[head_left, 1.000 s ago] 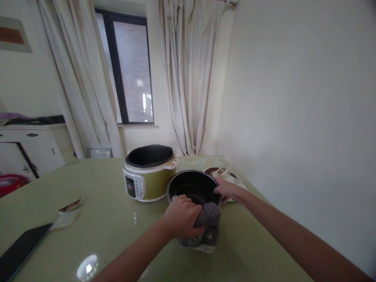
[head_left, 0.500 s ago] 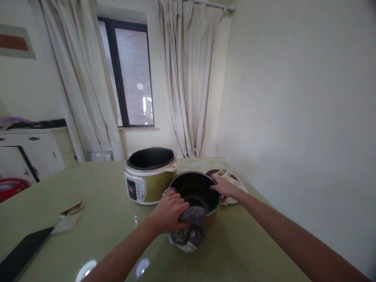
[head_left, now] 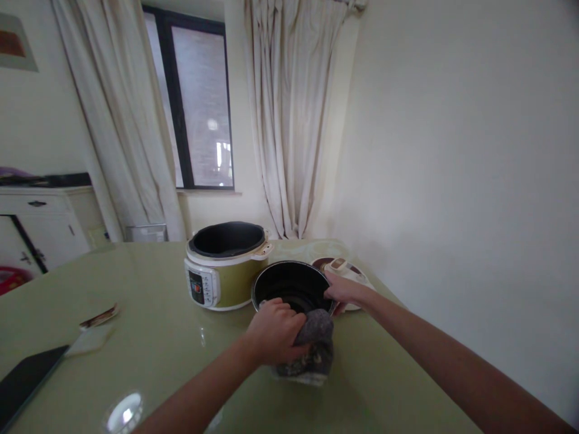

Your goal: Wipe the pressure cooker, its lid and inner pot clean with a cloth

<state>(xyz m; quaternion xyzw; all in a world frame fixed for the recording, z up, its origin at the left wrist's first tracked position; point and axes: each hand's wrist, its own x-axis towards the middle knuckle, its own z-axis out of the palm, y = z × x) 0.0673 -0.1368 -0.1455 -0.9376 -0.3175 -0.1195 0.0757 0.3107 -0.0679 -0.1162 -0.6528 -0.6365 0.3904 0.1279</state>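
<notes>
A dark inner pot (head_left: 289, 288) stands on the glossy green table (head_left: 172, 349), just right of an olive and cream electric cooker (head_left: 225, 266) with its top uncovered. My left hand (head_left: 274, 331) is closed on a grey cloth (head_left: 312, 346), pressed against the pot's near outer wall. My right hand (head_left: 344, 290) grips the pot's right rim, fingers curled over the edge. The cooker's lid (head_left: 342, 268) lies behind my right hand.
A dark tablet (head_left: 22, 383) lies at the table's left edge, with a small card and a pale flat piece (head_left: 93, 328) near it. A white cabinet (head_left: 43, 220) stands at the left. Curtains, a window and a plain wall lie behind and to the right.
My left hand has slid the cloth rightward along the pot's near wall, after being further left half a second ago. My right hand has kept its hold on the rim.
</notes>
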